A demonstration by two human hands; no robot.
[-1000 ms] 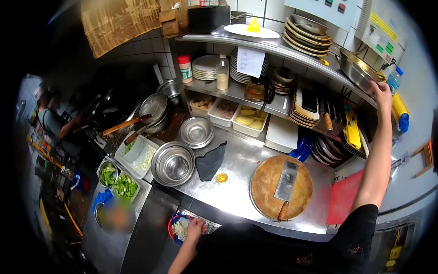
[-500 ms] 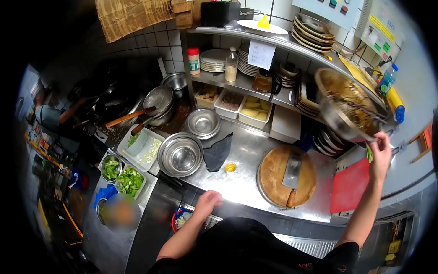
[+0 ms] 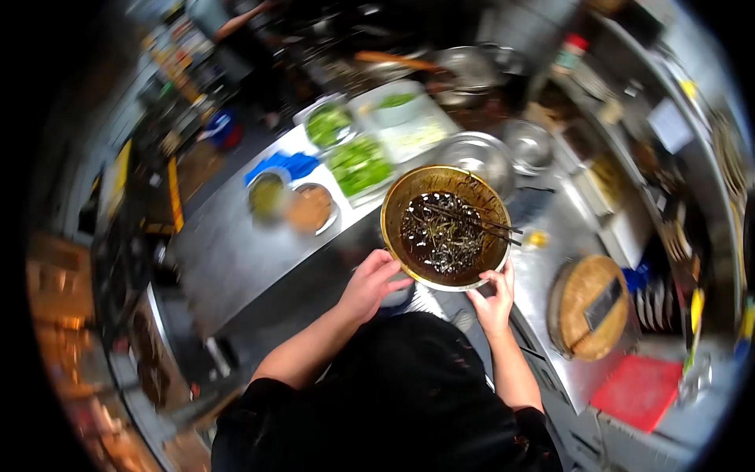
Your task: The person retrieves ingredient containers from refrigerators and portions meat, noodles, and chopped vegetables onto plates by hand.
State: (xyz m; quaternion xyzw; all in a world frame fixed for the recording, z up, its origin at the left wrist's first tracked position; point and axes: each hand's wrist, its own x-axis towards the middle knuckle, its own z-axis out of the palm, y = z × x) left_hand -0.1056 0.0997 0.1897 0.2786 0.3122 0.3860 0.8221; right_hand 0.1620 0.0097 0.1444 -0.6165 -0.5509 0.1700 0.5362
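A large metal bowl (image 3: 391,212) is in front of me, tilted so its inside shows. It holds dark glossy liquid with thin shredded strips, and dark chopsticks (image 3: 491,226) rest across it, their ends past the right rim. My right hand (image 3: 495,299) grips the near right rim, thumb and fingers pinching the edge. My left hand (image 3: 371,285) is beside the near left rim with its fingers stretched out and apart. Whether its fingertips touch the bowl I cannot tell.
On the left counter stand chopped greens (image 3: 358,165), a white tray (image 3: 432,118) and a blue cloth (image 3: 287,167). To the right are a round chopping board (image 3: 570,311) with a cleaver (image 3: 604,305) and a red board (image 3: 638,389). A person (image 3: 236,27) stands at the far left.
The bowl has come from the right-hand shelf to in front of me, still in my right hand. My left hand has moved up beside it. The view has turned left.
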